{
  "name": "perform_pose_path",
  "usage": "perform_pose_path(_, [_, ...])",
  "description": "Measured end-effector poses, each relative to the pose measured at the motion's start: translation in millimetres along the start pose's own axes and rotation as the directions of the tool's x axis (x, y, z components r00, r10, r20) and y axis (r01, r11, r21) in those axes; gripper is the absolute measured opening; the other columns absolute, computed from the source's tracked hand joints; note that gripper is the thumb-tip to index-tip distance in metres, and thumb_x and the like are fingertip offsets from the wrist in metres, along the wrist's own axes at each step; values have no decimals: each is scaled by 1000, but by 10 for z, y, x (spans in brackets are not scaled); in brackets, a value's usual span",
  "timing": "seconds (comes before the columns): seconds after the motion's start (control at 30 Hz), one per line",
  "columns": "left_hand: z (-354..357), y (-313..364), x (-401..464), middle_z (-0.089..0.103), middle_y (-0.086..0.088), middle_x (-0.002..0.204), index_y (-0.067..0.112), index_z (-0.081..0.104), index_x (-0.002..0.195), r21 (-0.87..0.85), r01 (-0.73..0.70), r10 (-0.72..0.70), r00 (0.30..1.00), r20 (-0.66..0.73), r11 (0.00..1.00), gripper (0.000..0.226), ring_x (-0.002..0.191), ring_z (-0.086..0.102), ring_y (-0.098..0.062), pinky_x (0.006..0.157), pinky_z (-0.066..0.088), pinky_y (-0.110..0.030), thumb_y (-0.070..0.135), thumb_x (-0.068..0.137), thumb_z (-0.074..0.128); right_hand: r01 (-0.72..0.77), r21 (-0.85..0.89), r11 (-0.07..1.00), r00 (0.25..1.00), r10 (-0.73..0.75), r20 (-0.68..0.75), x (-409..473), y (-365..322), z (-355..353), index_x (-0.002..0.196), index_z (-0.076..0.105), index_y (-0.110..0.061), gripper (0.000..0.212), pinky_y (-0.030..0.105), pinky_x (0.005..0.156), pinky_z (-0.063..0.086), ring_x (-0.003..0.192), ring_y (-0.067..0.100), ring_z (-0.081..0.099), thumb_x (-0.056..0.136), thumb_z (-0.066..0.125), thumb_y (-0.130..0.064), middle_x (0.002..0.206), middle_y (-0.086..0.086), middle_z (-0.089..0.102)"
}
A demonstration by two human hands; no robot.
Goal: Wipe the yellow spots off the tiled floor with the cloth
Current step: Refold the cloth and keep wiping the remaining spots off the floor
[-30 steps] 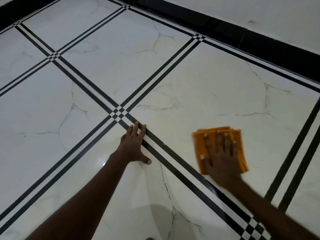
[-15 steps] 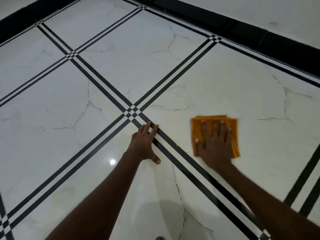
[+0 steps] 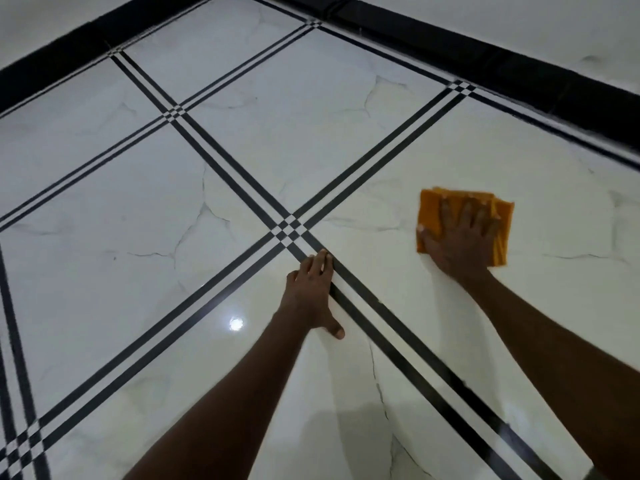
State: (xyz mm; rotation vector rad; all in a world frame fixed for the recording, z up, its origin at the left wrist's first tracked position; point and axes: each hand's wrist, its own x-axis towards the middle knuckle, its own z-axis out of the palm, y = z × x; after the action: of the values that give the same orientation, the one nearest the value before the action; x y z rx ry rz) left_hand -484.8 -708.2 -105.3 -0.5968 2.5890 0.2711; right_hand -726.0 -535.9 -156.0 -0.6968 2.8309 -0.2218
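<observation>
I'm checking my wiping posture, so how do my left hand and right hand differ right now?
The left hand rests bare on the white marble-look tiled floor, beside the black stripe; the right hand presses the folded orange cloth. The left hand's fingers lie together, the right hand's spread apart. Both lie flat, palms down, arms extended.

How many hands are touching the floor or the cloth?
2. The left hand lies flat on the tiled floor beside the black stripes. The right hand presses flat on the orange cloth, farther right.

No readable text or labels anywhere.
</observation>
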Motion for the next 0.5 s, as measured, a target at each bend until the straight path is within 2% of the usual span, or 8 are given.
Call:
perform_pose_path(0.1, [69,1,-19,-16,-9,166,12,-12,158,1,31,-31,999,-15,1000,149,153,-10,-32,123,9,-50,58,57,88,180,36,983,984,-180,1,266,-694,126,161,19,-19,97,70,119,6,150,53,13,86,4,-78,164,27,19])
perform_pose_path(0.17, [110,-15,-49,-18,-11,165,18,-15,157,-8,65,-65,998,-13,998,147,152,-13,-34,123,6,-52,57,59,88,319,-41,947,947,-317,58,104,-1060,250,162,8,-22,91,67,120,5,152,50,7,87,6,-74,166,25,13])
perform_pose_path(0.23, [107,-13,-73,-18,-13,165,21,-16,157,-11,84,-84,996,-20,996,147,152,-14,-35,123,6,-52,58,59,87,433,-70,899,901,-427,81,-307,-1063,340,162,5,-28,84,66,121,6,154,45,2,90,13,-72,168,21,9])
perform_pose_path(0.3, [88,-2,-64,-18,-13,165,22,-16,157,-12,82,-82,997,-13,997,148,152,-14,-35,123,7,-52,60,58,87,520,-82,850,853,-512,101,-730,-740,345,162,3,-33,80,64,121,6,155,40,-2,94,19,-72,169,16,5])
perform_pose_path(0.4, [67,-36,-66,-19,-13,165,22,-15,157,-13,76,-76,997,-10,997,149,152,-13,-35,122,8,-53,64,56,86,504,-92,859,864,-501,53,-1039,-49,295,161,9,-34,79,62,122,8,156,38,4,93,18,-73,169,13,10])
perform_pose_path(0.5, [56,-66,-45,-21,-11,165,24,-16,157,-19,69,-69,998,8,997,150,152,-14,-34,122,8,-52,68,54,84,317,-123,940,948,-319,3,-730,394,199,161,18,-30,82,63,122,8,153,43,15,92,14,-74,166,18,19])
